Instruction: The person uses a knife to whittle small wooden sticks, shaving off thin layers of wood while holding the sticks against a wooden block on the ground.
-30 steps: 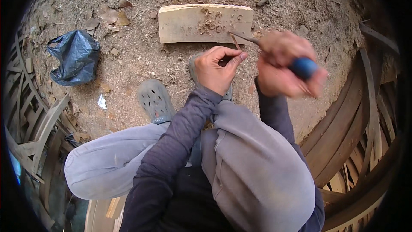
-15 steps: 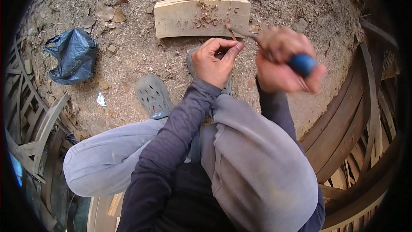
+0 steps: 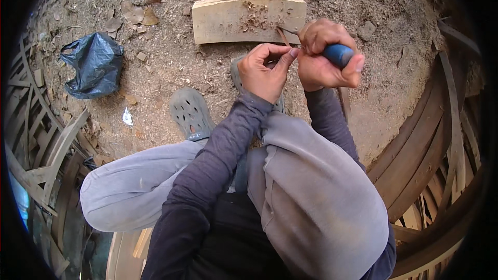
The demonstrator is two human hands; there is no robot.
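Blue handle [image 3: 339, 55] (partly out of sight) in right hand [image 3: 316, 63]

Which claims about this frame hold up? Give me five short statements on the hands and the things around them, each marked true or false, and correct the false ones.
1. The right hand grips a tool with a blue handle. True.
2. The left hand holds the plastic bag. False: it pinches a thin brown strip, and the bag lies on the ground.
3. The top of the pale board is bare. False: brown shavings lie on it.
4. The board lies beyond both hands, nearer the top of the picture. True.
5. The shoe left of the left hand is bright red. False: it is grey.
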